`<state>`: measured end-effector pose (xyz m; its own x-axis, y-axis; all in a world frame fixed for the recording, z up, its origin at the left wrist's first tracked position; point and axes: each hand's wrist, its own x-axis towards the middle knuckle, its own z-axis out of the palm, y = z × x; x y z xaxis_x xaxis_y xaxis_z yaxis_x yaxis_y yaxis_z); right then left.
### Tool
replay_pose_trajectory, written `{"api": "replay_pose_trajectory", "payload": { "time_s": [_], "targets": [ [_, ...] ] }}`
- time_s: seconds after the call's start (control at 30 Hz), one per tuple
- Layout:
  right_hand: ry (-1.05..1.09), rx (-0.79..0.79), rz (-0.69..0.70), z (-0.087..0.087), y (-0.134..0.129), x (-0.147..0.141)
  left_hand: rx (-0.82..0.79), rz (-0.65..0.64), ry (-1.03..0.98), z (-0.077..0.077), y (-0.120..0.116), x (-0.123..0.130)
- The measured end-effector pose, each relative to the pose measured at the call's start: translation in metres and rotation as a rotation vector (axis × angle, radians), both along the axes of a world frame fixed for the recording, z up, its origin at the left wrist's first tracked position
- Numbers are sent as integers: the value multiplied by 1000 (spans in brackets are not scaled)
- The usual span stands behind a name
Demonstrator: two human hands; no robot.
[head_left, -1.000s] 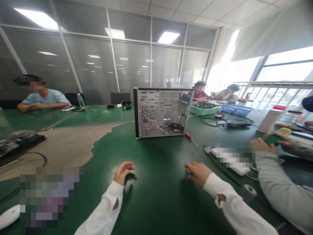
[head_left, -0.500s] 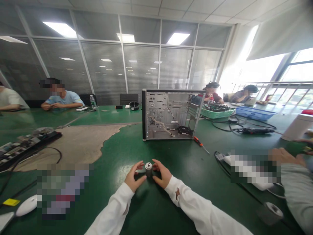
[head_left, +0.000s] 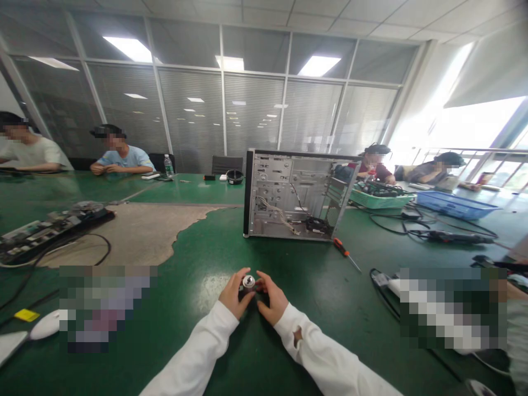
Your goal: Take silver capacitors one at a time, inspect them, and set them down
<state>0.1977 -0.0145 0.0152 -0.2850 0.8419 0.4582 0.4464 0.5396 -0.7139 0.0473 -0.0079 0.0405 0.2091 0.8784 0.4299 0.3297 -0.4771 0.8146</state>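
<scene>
Left hand (head_left: 232, 294) curls round an upright cylinder (head_left: 248, 282), grip unclear; half-open right hand (head_left: 273, 297) grips nothing. A computer case (head_left: 270, 173) stands beyond both.

A small, silvery-grey metal cylinder (head_left: 248, 282) is sitting roughly upright between the curved fingers of the left hand (head_left: 233, 295) and the right hand (head_left: 274, 297), its round, pale-rimmed end facing up and showing dark marks or openings near the middle. Its lower side is partly hiding behind the left hand, so whether the base is touching the green tabletop (head_left: 252, 360) is staying unclear.
</scene>
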Motion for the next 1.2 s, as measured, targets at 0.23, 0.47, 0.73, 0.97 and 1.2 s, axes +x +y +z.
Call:
{"api": "replay_pose_trajectory", "payload": {
  "time_s": [0.23, 0.47, 0.73, 0.97, 1.2],
  "targets": [
    [-45, 1, -10, -1, -1, 0, -175, -1, -188, -11, 6, -1],
    [29, 52, 69, 12, -10, -2, -446, -191, -608, -22, 18, -5],
    [84, 148, 115, 23, -16, -1, -753, -455, -796, -9, 12, -8],
    [89, 123, 112, 33, -21, -1, -846, -603, -807, -8, 13, -9],
    [89, 95, 138, 32, -22, 0, -895, -621, -785, -5, 8, -7]
  ]
}}
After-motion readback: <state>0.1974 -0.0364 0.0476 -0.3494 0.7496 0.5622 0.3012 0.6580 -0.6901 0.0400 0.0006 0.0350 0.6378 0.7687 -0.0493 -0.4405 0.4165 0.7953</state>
